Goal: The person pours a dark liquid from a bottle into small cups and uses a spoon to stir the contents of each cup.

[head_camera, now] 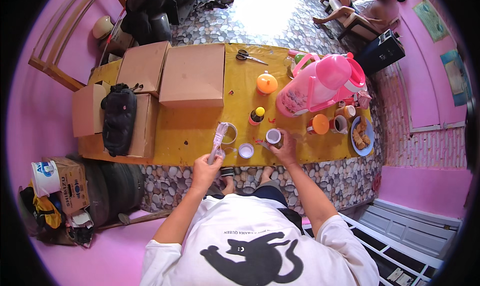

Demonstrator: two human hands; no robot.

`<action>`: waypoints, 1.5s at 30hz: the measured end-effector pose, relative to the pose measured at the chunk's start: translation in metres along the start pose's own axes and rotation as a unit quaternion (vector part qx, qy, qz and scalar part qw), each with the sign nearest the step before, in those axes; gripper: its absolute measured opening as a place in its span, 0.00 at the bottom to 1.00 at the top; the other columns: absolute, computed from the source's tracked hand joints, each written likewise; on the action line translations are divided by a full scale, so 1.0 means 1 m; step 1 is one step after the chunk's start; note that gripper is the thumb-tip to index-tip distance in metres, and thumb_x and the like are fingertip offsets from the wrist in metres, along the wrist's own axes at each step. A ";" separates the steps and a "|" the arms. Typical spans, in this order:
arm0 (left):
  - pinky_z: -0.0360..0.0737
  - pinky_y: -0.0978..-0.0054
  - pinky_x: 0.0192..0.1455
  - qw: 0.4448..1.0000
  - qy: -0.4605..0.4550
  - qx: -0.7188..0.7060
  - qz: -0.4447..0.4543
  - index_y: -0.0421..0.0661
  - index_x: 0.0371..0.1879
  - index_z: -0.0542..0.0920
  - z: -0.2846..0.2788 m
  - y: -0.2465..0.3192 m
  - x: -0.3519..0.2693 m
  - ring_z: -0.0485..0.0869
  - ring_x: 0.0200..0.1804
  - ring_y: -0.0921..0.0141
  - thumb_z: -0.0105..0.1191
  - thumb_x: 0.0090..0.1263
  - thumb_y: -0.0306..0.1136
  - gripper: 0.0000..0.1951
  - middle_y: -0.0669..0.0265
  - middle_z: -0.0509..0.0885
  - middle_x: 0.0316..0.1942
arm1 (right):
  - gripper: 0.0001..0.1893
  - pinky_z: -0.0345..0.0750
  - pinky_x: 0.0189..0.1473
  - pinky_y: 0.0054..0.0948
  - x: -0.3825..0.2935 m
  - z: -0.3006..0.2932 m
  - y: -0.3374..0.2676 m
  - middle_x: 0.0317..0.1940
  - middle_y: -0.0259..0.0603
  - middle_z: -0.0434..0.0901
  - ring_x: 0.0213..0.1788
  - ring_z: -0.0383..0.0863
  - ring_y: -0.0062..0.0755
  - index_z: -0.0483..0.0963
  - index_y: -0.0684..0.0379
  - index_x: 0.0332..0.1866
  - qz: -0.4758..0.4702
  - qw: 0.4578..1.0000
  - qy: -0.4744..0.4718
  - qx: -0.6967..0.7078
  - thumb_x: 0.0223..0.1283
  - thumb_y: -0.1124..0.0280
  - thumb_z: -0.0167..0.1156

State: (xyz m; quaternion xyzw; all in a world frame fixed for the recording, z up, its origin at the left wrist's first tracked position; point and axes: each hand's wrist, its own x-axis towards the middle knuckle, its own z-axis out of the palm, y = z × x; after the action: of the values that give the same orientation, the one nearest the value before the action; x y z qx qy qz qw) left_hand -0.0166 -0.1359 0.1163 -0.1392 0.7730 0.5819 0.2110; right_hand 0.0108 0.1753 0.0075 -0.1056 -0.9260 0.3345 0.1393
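In my left hand (207, 170) is what looks like a flat paintbrush (219, 138), its pale head pointing away from me. Behind the brush head, a ring-shaped roll of tape (235, 133) lies on the table. My right hand (286, 151) grips a small jar with a white rim (273, 136) near the table's front edge. A thin grey and red piece by the right thumb is too small to identify. Between my hands rests a round white lid (246, 151). Just beyond them stands a small dark bottle with a yellow cap (257, 116).
The table's yellow cover (187, 136) holds cardboard boxes (193, 76) and a black pouch (120, 121) at left. Scissors (250, 56) lie behind. Rightward are an orange-lidded cup (267, 84), a pink pump flask (318, 87), more cups and a food plate (369, 130). A person (369, 10) sits beyond.
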 end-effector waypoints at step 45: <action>0.77 0.73 0.33 0.998 0.002 0.013 0.068 0.39 0.34 0.86 0.001 -0.033 0.008 0.79 0.26 0.76 0.65 0.64 0.40 0.14 0.64 0.83 0.21 | 0.33 0.63 0.63 0.45 -0.032 -0.023 -0.108 0.52 0.42 0.77 0.60 0.72 0.43 0.72 0.56 0.58 -0.106 0.976 -0.104 -0.160 0.42 0.61 0.73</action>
State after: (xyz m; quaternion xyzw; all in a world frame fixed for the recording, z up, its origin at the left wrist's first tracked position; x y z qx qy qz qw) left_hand -0.0086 -0.1444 0.0846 -0.0845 0.7888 0.5844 0.1707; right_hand 0.0377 0.0985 0.0887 0.0076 -0.9830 0.1741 0.0585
